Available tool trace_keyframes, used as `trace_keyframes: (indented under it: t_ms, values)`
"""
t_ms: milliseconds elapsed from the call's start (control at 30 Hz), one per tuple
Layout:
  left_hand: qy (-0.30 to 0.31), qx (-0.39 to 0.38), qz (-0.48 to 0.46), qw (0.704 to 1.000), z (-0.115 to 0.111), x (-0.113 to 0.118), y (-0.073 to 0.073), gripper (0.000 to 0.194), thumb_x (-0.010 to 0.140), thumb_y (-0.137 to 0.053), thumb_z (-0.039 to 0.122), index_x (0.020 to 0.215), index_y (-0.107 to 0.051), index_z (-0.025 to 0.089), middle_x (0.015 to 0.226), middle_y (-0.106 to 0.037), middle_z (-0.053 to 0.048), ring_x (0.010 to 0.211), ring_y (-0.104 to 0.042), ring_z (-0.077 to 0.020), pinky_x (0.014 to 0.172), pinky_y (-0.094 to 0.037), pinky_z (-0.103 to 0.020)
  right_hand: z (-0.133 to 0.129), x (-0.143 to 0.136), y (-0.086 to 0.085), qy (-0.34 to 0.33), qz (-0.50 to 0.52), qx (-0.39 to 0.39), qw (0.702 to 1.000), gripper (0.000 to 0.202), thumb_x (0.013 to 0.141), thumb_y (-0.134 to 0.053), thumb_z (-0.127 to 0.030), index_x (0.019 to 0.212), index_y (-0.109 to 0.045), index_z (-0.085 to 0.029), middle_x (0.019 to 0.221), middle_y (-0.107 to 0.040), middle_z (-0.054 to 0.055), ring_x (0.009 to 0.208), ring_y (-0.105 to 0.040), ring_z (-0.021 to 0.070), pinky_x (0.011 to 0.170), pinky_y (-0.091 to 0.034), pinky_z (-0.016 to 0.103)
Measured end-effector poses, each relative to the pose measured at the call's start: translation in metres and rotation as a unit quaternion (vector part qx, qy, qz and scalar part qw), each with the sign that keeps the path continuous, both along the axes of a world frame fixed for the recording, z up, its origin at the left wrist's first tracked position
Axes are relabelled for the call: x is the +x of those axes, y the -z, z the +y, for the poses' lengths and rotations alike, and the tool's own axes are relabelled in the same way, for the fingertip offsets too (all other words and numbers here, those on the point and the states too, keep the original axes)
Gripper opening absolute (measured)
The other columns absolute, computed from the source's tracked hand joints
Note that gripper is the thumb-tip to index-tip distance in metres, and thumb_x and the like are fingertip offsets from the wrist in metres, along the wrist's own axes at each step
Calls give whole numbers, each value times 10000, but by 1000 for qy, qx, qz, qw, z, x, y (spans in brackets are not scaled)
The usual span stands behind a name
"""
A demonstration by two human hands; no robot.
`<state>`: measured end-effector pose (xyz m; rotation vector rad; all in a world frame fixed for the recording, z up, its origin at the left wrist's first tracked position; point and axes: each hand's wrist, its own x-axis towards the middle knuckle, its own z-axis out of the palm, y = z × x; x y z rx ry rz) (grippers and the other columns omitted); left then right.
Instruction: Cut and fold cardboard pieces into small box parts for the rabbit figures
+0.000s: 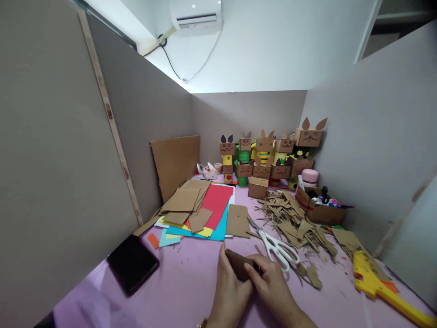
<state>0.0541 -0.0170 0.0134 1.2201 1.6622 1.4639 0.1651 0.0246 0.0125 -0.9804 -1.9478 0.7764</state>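
By the left hand (235, 291) and right hand (272, 276), a brown cardboard piece (238, 264) is held at six o'clock; from it, scissors (265, 236) (white-handled ones) are seen at two o'clock.

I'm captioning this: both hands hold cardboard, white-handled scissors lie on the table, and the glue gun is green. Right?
The glue gun is yellow, not green, as the head view shows. The left hand and right hand hold cardboard; the white-handled scissors lie on the table.
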Motion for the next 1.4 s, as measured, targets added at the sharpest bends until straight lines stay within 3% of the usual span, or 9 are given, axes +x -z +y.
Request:
trace_keyframes:
  t_ms: [100,200,433,567,700,900,1033,1167,1400]
  values:
    - [37,-17,-13,999,-5,-8,0,860,699,-614,301,1352,-113,52,1384,-321,-259,1280,-341,-296,1067,-254,-423,-1,0,-1,3,-4,0,1000,195,840,-506,-252,848,-680,-164,802,-712,66,757,-629,228,675,-464,335]
    - [56,8,-35,998,-7,-15,5,634,791,-519,358,1311,-279,85,1421,-317,-212,1328,-271,-263,1100,-191,-410,-1,0,-1,0,-5,-1,1000,203,845,-497,-257,835,-678,-168,799,-712,63,749,-630,221,664,-466,323]
    - [44,13,-154,987,11,-31,-2,456,901,-259,434,1128,-528,144,1280,-533,-143,1208,-453,-218,1036,-312,-364,-3,1,-3,-7,-9,-4,1000,217,847,-486,-271,845,-676,-168,794,-713,58,729,-635,218,642,-469,320]
    - [93,11,-139,986,17,-33,-7,347,864,-411,441,901,-628,173,967,-660,-75,959,-580,-215,869,-426,-321,-4,1,-4,-14,-12,-5,1000,230,851,-476,-263,884,-681,-166,827,-713,68,755,-635,226,659,-475,339]
    - [95,23,-112,989,15,-29,-6,272,840,-472,431,700,-538,207,668,-525,28,683,-501,-162,659,-420,-256,-5,-1,-5,-18,-11,-8,1000,221,846,-481,-236,916,-682,-176,869,-717,66,798,-639,215,708,-484,334]
    - [104,24,-89,990,18,-29,-11,265,839,-464,440,702,-479,214,670,-470,37,668,-455,-161,624,-400,-246,-10,3,-3,39,-26,-19,999,240,809,-545,-222,1031,-612,-159,983,-690,99,855,-629,221,760,-484,337]
    - [106,24,-76,991,22,-29,-12,272,841,-454,448,693,-458,219,651,-431,46,647,-432,-161,595,-380,-245,-21,13,0,99,-159,-22,982,89,833,-507,-197,866,-584,-168,788,-687,56,694,-638,193,639,-479,289]
    - [110,22,-68,991,25,-29,-7,264,864,-417,426,696,-438,223,642,-425,47,634,-409,-158,576,-358,-241,-28,11,1,103,-272,-7,957,185,866,-445,-105,872,-619,-165,866,-701,71,797,-660,211,686,-472,285]
    - [121,18,-56,991,27,-32,-8,246,872,-404,400,702,-443,226,669,-441,38,660,-434,-164,614,-378,-247,-21,-1,1,104,-322,-4,941,266,861,-412,-38,829,-663,-121,832,-719,124,777,-670,258,662,-449,307]
